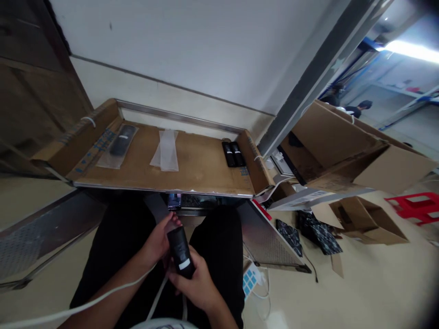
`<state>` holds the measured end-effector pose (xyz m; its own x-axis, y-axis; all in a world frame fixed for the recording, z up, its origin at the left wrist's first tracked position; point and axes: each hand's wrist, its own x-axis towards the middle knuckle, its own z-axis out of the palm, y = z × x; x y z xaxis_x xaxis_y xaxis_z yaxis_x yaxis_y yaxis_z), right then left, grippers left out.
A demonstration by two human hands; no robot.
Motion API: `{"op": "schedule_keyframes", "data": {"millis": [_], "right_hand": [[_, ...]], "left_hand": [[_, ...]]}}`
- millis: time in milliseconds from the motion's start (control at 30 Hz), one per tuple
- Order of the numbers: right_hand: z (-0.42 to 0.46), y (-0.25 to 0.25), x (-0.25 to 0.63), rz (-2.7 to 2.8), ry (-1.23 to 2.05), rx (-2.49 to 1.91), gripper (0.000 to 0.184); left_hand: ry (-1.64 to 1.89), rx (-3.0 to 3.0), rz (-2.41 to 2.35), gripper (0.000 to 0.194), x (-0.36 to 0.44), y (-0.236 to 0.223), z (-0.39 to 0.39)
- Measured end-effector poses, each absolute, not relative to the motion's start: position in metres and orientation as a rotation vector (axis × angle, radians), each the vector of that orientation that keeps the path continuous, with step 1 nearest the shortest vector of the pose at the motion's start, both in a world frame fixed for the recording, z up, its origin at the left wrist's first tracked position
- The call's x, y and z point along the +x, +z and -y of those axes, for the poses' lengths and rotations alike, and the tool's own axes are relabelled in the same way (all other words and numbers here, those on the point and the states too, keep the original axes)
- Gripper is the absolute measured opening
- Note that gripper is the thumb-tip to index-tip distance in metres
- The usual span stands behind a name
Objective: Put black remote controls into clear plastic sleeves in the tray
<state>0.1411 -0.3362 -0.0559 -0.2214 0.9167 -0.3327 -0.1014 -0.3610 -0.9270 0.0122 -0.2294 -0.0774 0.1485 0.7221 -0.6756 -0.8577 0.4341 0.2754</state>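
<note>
My right hand (200,281) is closed around the lower part of a black oblong pack (179,246) with a small white label, held over my lap. At the pack's upper left is my left hand (161,240), its fingers loosely bent and apart. Part of that hand is hidden behind the pack, so I cannot tell whether it touches it. Two similar black packs (233,154) lie side by side at the right end of the cardboard-lined tray (202,171). Another pack in a clear bag (120,144) rests at the left end, and translucent bags (166,151) overlap in the middle.
A phone (174,201) sits under the tray's front edge. White cables (113,290) cross my left forearm. To the right are an open cardboard box (339,141), another box (370,221) on the floor, a power strip (251,278) and a red plastic stool (416,205). People are in the background.
</note>
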Motion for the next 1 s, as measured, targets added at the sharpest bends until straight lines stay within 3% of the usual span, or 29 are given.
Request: {"op": "schedule_keyframes", "data": {"millis": [267, 367, 633, 833, 1000], "right_hand": [[0.371, -0.052, 0.16, 0.614, 1.937, -1.461, 0.089], [0.377, -0.049, 0.158, 0.569, 1.984, -1.459, 0.099], [0.38, -0.047, 0.159, 0.543, 2.052, -1.483, 0.093], [0.363, -0.049, 0.147, 0.642, 2.052, -1.406, 0.079], [0.344, -0.052, 0.141, 0.817, 1.95, -1.302, 0.081]], "left_hand": [[1.228, -0.237, -0.731, 0.021, 0.001, -0.069, 0.221], [1.243, -0.223, -0.718, 0.023, 0.0, -0.069, 0.22], [1.261, -0.221, -0.689, 0.022, -0.004, -0.068, 0.219], [1.181, -0.056, -0.693, 0.01, 0.002, -0.07, 0.232], [1.063, 0.04, -0.711, 0.021, 0.008, -0.074, 0.25]]}}
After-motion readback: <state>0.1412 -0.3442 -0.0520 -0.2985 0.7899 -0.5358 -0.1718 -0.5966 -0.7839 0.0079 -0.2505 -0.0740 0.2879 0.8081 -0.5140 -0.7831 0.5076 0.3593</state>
